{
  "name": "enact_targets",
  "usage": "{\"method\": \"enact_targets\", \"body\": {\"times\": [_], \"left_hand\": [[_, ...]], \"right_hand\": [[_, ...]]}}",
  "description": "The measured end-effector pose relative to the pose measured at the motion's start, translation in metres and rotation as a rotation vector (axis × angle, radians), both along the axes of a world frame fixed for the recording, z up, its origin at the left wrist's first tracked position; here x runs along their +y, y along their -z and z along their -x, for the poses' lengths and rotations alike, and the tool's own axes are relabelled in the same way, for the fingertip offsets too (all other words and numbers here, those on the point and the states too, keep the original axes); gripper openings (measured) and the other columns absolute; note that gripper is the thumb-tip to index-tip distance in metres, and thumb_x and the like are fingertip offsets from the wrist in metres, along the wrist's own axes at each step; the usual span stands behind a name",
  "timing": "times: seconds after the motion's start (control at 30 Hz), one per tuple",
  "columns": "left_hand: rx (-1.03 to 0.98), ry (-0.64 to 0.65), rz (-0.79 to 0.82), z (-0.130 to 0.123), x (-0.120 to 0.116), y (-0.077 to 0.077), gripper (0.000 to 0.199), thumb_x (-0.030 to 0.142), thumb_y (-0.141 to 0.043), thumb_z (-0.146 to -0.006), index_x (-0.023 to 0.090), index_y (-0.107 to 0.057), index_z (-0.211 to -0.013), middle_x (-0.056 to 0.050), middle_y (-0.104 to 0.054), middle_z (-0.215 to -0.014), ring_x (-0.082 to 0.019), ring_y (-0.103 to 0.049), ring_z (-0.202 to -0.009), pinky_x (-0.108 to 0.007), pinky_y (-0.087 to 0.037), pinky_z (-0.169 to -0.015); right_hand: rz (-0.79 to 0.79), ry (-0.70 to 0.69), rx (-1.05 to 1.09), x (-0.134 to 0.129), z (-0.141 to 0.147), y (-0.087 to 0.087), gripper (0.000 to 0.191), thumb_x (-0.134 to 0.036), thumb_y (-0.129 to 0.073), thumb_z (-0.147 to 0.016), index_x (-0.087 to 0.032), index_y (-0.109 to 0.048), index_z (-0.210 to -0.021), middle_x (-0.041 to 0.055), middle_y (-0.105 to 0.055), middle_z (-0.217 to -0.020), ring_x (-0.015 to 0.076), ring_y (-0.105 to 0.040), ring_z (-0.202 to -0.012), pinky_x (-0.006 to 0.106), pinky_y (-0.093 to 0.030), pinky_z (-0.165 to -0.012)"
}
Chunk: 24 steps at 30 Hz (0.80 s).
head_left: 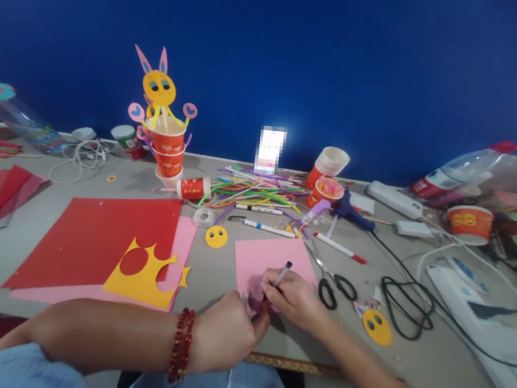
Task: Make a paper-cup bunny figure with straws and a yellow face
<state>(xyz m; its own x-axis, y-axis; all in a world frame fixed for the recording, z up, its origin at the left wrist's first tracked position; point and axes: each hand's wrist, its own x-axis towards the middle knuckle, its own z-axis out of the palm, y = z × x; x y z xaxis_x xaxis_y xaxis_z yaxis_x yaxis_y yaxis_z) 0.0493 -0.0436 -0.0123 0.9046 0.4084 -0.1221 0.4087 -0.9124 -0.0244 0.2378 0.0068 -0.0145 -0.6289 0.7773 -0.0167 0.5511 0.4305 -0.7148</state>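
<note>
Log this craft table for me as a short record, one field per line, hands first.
Right hand: holding a pen above a pink sheet
Left hand: beside the right hand; what it holds is unclear
Right of pink sheet: scissors, blades slightly apart
Left side: red sheet, with a cut yellow sheet partly over it
Behind: cup figure with pink ears, colorful craft sticks
Far right: clear bottle, tilted
</note>
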Motion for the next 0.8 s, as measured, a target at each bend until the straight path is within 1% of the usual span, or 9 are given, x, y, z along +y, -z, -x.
{"method": "enact_targets", "body": {"times": [0.2,0.27,0.4,0.53,0.6,0.7,0.8], "left_hand": [[0.01,-0.011,0.009,0.0,0.0,-0.002,0.047,0.017,-0.052,-0.087,-0.003,-0.05,-0.13,-0.025,-0.071,-0.093,-0.025,-0.068,-0.064,-0.033,-0.047,-0.047],[0.007,-0.014,0.008,0.0,0.0,-0.002,0.046,0.017,-0.053,-0.087,-0.002,-0.05,-0.129,-0.024,-0.071,-0.092,-0.024,-0.067,-0.064,-0.033,-0.047,-0.047],[-0.002,-0.006,-0.016,0.001,0.0,-0.003,0.047,0.018,-0.054,-0.087,-0.002,-0.05,-0.129,-0.023,-0.071,-0.092,-0.025,-0.068,-0.066,-0.033,-0.046,-0.046],[-0.011,0.006,-0.046,0.0,0.001,-0.004,0.044,0.018,-0.053,-0.087,-0.002,-0.052,-0.127,-0.02,-0.07,-0.087,-0.024,-0.067,-0.06,-0.033,-0.045,-0.045],[-0.014,-0.008,-0.05,0.0,0.001,-0.004,0.046,0.018,-0.053,-0.087,-0.003,-0.05,-0.128,-0.019,-0.07,-0.085,-0.023,-0.066,-0.059,-0.032,-0.044,-0.044],[-0.009,-0.025,-0.038,0.0,0.001,-0.003,0.049,0.018,-0.055,-0.087,-0.005,-0.048,-0.129,-0.016,-0.069,-0.076,-0.023,-0.065,-0.057,-0.032,-0.043,-0.044],[-0.022,-0.015,-0.043,0.0,0.0,-0.001,0.048,0.019,-0.055,-0.087,-0.005,-0.048,-0.128,-0.015,-0.068,-0.076,-0.023,-0.065,-0.057,-0.033,-0.042,-0.044]], "right_hand": [[0.011,0.024,-0.005,0.003,0.001,0.0,0.027,-0.025,-0.038,-0.095,-0.021,-0.051,-0.071,-0.0002,-0.058,-0.068,0.0155,-0.055,-0.065,0.025,-0.04,-0.062],[0.014,0.027,-0.007,0.003,0.001,0.0,0.027,-0.026,-0.037,-0.095,-0.021,-0.051,-0.072,0.0,-0.059,-0.068,0.0154,-0.055,-0.065,0.025,-0.04,-0.063],[0.017,0.035,-0.002,0.004,0.001,0.0,0.028,-0.027,-0.036,-0.095,-0.021,-0.051,-0.072,0.0003,-0.058,-0.069,0.0158,-0.056,-0.065,0.026,-0.04,-0.063],[0.025,0.04,0.012,0.006,0.0,0.001,0.029,-0.03,-0.035,-0.096,-0.021,-0.05,-0.072,0.0006,-0.058,-0.068,0.016,-0.055,-0.064,0.026,-0.039,-0.062],[0.027,0.041,0.018,0.007,0.0,0.002,0.03,-0.031,-0.036,-0.096,-0.021,-0.049,-0.072,0.0005,-0.058,-0.068,0.0159,-0.055,-0.064,0.026,-0.039,-0.062],[0.027,0.042,0.029,0.009,-0.001,0.004,0.029,-0.03,-0.036,-0.096,-0.021,-0.049,-0.071,0.0002,-0.057,-0.068,0.0158,-0.054,-0.064,0.026,-0.038,-0.062],[0.024,0.042,0.039,0.011,-0.002,0.007,0.029,-0.031,-0.036,-0.096,-0.022,-0.048,-0.071,0.0,-0.057,-0.069,0.0158,-0.055,-0.064,0.026,-0.038,-0.063]]}}
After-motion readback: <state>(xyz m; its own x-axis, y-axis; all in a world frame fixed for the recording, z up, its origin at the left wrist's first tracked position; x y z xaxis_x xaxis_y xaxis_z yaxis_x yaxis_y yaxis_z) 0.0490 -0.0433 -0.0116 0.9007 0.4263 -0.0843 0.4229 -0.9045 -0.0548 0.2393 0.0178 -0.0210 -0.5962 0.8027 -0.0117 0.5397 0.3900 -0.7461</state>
